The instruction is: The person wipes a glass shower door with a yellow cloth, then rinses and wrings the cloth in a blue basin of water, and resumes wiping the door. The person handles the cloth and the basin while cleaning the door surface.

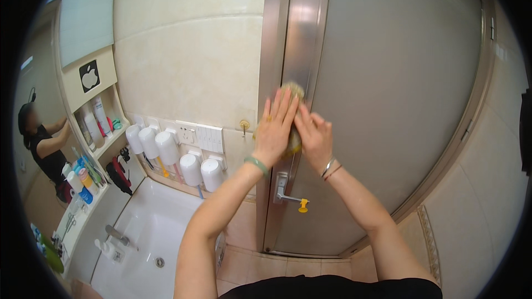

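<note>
Hands (271,137), mostly flattened, press a yellowish cloth (293,143) to the silver metal door edge (302,50) at twelve o'clock, wiping seemingly midway, remainder unclear.

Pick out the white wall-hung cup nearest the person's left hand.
The rightmost cup, in the lower pair; the other four cups all hang farther left, farther from the left hand.

Bright light glares off the metal door border (302,12), and straight lines bend outward
</note>
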The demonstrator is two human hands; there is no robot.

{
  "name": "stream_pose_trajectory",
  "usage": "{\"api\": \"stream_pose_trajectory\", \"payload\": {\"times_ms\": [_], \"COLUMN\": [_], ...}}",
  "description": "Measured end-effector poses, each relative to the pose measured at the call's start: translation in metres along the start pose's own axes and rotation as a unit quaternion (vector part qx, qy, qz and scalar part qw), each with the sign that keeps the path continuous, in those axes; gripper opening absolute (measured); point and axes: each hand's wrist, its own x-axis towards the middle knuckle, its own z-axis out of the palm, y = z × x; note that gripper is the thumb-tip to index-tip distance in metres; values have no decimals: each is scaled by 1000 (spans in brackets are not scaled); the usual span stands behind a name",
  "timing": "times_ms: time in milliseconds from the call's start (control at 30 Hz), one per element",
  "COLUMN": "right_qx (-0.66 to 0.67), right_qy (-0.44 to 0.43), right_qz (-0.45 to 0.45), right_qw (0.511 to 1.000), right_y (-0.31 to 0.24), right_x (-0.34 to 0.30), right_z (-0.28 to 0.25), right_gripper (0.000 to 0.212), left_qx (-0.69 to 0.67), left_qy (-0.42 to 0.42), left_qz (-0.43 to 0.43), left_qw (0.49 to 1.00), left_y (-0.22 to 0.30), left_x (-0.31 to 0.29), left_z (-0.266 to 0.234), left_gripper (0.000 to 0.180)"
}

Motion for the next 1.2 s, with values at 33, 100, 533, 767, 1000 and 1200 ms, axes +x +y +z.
{"api": "stream_pose_trajectory", "payload": {"times_ms": [33, 100, 533, 767, 1000, 1200], "right_qx": [-23, -74, -19, -100, -112, -49], "right_qy": [28, 80, 42, 132, 195, 89], "right_qz": [14, 35, 67, 62, 67, 33], "right_qw": [999, 993, 997, 984, 972, 994], "right_y": [9, 27, 3, 51, 63, 31], "right_x": [21, 73, 21, 144, 183, 65], "right_z": [-2, -2, -2, -8, -3, 5], "right_gripper": [44, 46, 48, 53, 47, 48], "left_qx": [24, 29, 4, 79, 66, 15], "left_qy": [20, 47, 10, 83, 142, 67], "left_qz": [15, 46, 61, 124, 144, 55], "left_qw": [999, 997, 998, 986, 977, 996], "left_y": [-2, -11, 1, -28, -39, -15], "left_x": [29, 92, 47, 177, 214, 88], "left_z": [-7, -25, -14, -47, -55, -13], "left_gripper": [57, 60, 60, 63, 61, 60]}}
